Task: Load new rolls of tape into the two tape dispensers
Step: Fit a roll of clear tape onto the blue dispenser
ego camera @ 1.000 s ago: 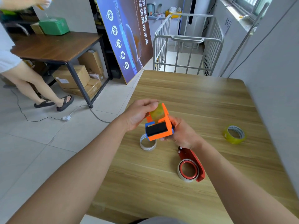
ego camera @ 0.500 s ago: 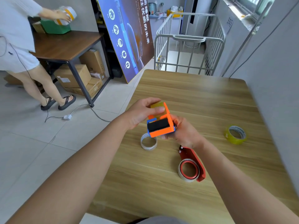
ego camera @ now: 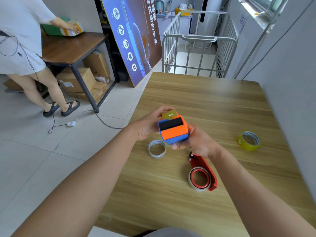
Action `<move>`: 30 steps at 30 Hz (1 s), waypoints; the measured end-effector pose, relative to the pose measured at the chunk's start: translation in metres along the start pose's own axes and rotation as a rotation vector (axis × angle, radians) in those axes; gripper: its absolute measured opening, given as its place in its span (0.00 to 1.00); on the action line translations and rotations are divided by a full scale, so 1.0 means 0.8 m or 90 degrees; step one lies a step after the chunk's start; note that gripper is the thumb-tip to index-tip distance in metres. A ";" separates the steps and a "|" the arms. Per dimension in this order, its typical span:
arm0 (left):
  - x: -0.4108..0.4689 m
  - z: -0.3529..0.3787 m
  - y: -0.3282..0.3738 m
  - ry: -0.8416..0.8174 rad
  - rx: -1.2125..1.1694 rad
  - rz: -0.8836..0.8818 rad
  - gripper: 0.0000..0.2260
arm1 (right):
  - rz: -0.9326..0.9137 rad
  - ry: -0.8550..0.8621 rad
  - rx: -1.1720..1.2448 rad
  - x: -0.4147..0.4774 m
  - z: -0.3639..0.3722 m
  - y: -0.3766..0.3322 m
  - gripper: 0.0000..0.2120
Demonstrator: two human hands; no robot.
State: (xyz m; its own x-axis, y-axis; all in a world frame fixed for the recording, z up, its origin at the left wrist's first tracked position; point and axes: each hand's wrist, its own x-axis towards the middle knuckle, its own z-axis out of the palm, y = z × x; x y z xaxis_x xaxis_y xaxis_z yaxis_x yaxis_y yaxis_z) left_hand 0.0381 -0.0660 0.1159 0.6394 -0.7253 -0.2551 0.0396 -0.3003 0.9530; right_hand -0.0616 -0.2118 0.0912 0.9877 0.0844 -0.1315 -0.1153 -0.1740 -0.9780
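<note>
I hold an orange and blue tape dispenser (ego camera: 173, 131) above the wooden table (ego camera: 205, 103). My right hand (ego camera: 196, 141) grips its body from below and the right. My left hand (ego camera: 147, 124) presses on a yellowish tape roll (ego camera: 169, 114) seated at the dispenser's far end. A second, red dispenser (ego camera: 204, 165) lies flat on the table near me, with an almost bare core (ego camera: 199, 178) around its hub. A full yellow tape roll (ego camera: 248, 140) lies at the right. An empty white core (ego camera: 157, 148) stands below my left hand.
A grey wall (ego camera: 290, 82) runs along the table's right side. Beyond the far edge stands a metal cart (ego camera: 196, 48). To the left, across tiled floor, another person works at a dark table (ego camera: 71, 47) with cardboard boxes (ego camera: 77, 79) beneath. A blue poster board (ego camera: 133, 40) leans there.
The dispenser has tilted, so its black pad and blue underside face me more, and it sits slightly lower. The person at the left has walked further into view.
</note>
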 end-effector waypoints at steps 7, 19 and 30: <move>-0.005 -0.014 -0.004 -0.017 -0.073 -0.041 0.10 | 0.004 -0.029 -0.004 0.000 0.001 -0.004 0.22; -0.008 -0.007 0.006 0.165 0.158 0.143 0.12 | -0.003 0.027 -0.070 0.003 0.002 0.010 0.24; -0.011 -0.010 0.006 0.144 0.109 0.093 0.14 | 0.009 0.024 -0.129 -0.002 0.002 0.002 0.22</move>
State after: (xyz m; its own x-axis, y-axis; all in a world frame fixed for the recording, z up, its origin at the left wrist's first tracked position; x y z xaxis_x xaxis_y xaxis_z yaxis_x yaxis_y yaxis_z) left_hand 0.0388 -0.0563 0.1242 0.7840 -0.6182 -0.0569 -0.1830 -0.3177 0.9304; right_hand -0.0631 -0.2104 0.0899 0.9898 0.0444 -0.1352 -0.1095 -0.3688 -0.9230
